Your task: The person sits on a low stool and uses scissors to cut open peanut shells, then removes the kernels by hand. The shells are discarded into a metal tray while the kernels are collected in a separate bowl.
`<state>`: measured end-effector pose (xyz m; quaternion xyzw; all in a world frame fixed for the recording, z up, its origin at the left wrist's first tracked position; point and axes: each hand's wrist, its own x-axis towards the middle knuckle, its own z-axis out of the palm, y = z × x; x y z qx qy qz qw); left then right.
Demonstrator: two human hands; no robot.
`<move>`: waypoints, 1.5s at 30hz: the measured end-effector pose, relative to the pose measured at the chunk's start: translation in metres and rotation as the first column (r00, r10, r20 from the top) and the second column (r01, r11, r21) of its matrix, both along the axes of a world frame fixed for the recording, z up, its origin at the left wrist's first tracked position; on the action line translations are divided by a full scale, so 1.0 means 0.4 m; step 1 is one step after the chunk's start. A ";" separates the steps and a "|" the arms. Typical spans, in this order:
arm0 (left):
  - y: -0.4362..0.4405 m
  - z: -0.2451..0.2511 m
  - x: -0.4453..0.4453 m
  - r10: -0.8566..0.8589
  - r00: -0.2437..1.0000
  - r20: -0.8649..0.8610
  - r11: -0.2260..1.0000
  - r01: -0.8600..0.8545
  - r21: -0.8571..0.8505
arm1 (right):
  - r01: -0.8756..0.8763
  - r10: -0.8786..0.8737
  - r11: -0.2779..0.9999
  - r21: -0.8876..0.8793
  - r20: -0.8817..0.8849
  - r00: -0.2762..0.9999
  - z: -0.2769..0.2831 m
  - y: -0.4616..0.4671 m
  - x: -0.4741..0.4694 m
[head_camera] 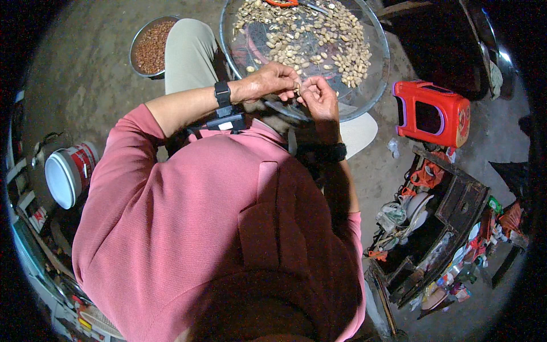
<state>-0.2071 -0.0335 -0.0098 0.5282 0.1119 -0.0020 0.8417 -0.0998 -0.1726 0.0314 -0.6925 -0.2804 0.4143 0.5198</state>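
Note:
My left hand [271, 81] and my right hand [318, 97] meet over the near edge of a large round mesh sieve [383, 64]. Between their fingertips they pinch a small peanut [297, 88], mostly hidden by the fingers. Many unshelled peanuts [352, 64] and some shell pieces lie spread on the mesh. At the sieve's far side lies a tool with orange handles [282, 2] and a metal end, partly cut off by the picture's top edge. A metal bowl [133, 60] of reddish-brown shelled peanuts [150, 49] stands on the floor beyond my left knee.
A red plastic stool [448, 115] lies on its side at the right. Below it, a worn wooden cabinet [463, 201] is surrounded by plastic bags and litter. A white bucket [64, 179] is at the left. A dark piece of furniture [440, 42] stands at the upper right.

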 end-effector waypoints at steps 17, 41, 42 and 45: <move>0.239 0.031 -0.059 0.140 0.990 -0.001 0.967 -0.137 0.214 | 0.091 -0.087 0.996 -0.001 0.283 0.955 -0.021 -0.049 0.120; 0.274 0.017 -0.011 -0.441 0.897 -0.034 0.054 0.065 0.996 | -0.188 0.234 0.965 -0.184 0.280 0.931 -0.014 -0.047 0.094; 0.247 -0.007 0.016 -0.398 0.899 -0.180 -0.060 0.170 0.984 | -0.168 0.202 0.975 -0.146 0.268 0.942 -0.013 -0.053 0.093; 0.187 -0.085 0.098 -0.293 0.912 -0.287 0.017 0.306 0.952 | -0.123 0.152 0.985 -0.120 0.272 0.950 -0.013 -0.072 0.095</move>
